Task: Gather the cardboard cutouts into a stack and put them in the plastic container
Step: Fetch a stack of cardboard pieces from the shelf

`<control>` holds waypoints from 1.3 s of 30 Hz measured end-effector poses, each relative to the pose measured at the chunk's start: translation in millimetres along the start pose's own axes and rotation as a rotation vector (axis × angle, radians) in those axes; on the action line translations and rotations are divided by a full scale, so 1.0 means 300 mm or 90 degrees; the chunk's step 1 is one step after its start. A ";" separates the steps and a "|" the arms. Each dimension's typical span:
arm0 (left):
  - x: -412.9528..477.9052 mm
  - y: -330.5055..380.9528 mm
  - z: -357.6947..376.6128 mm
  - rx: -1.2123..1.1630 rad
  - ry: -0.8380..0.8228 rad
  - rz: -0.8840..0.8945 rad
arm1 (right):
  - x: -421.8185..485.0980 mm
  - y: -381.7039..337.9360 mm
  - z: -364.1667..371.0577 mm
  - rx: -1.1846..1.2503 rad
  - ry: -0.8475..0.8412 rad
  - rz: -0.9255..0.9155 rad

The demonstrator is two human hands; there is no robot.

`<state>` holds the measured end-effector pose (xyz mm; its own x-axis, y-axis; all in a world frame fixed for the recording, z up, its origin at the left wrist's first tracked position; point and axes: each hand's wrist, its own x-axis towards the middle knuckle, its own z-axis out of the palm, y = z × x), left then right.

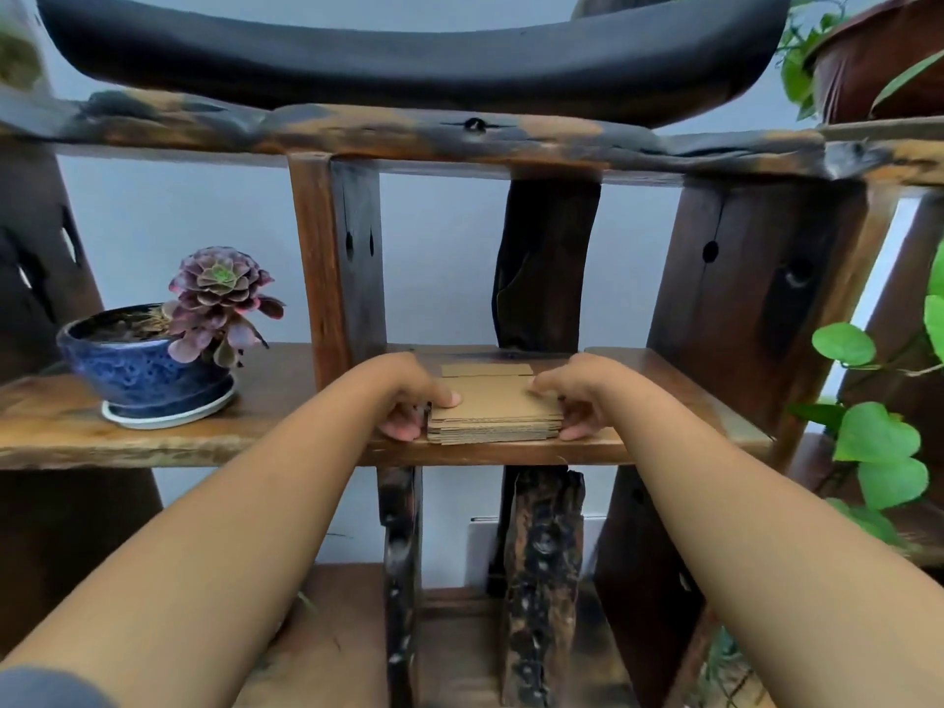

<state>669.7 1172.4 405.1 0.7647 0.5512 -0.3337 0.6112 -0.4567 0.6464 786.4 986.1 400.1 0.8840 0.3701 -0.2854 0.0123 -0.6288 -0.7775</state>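
A stack of brown cardboard cutouts [493,411] lies on the middle wooden shelf [276,442], near its front edge. My left hand [408,396] presses against the stack's left side, thumb on top and fingers curled at the edge. My right hand [567,401] holds the right side the same way. One more cardboard piece [486,370] lies flat just behind the stack. No plastic container is in view.
A blue ceramic pot with a purple succulent [153,365] stands on the shelf to the left. Dark wooden uprights [337,258] flank the stack's bay. Green vine leaves [873,431] hang at the right. A black curved slab [408,48] rests on the upper shelf.
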 end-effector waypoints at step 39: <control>-0.439 -0.736 0.969 -0.041 -0.198 0.156 | -0.741 1.150 0.512 0.078 0.236 0.171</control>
<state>493.3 997.4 106.9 0.9176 0.1896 -0.3494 0.3966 -0.4987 0.7707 522.4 791.9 109.3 0.9560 -0.0776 -0.2829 -0.2746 -0.5757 -0.7701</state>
